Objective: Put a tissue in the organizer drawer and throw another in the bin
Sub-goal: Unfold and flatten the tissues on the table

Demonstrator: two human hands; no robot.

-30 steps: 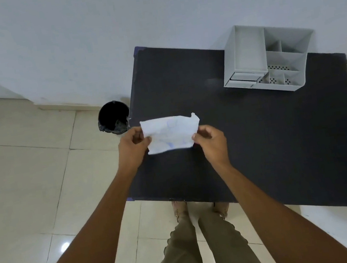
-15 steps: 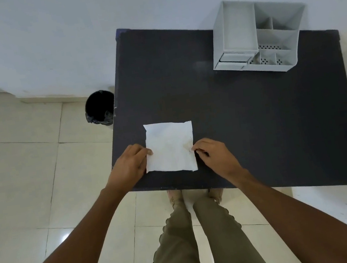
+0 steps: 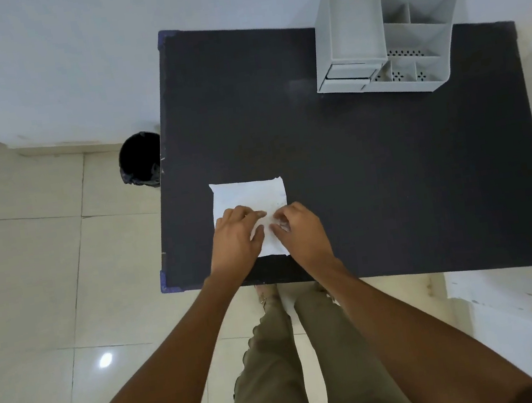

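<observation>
A white tissue [image 3: 246,193] lies flat on the black table [image 3: 389,168] near its front left corner. My left hand [image 3: 237,235] and my right hand [image 3: 299,230] both rest on the tissue's near half, fingertips meeting at its middle and pinching the paper. The grey organizer [image 3: 324,41] stands at the table's far right, its small drawer [image 3: 348,77] at the lower left front looking slightly pulled out. A black bin [image 3: 139,159] with a liner stands on the floor beside the table's left edge. Only one tissue is in view.
A white wall runs behind the table. Beige floor tiles [image 3: 29,266] lie to the left and front. My legs stand at the table's front edge, below my hands.
The tissue went from being held up by its side edges to lying flat on the table. Both hands then slid from its edges to its middle.
</observation>
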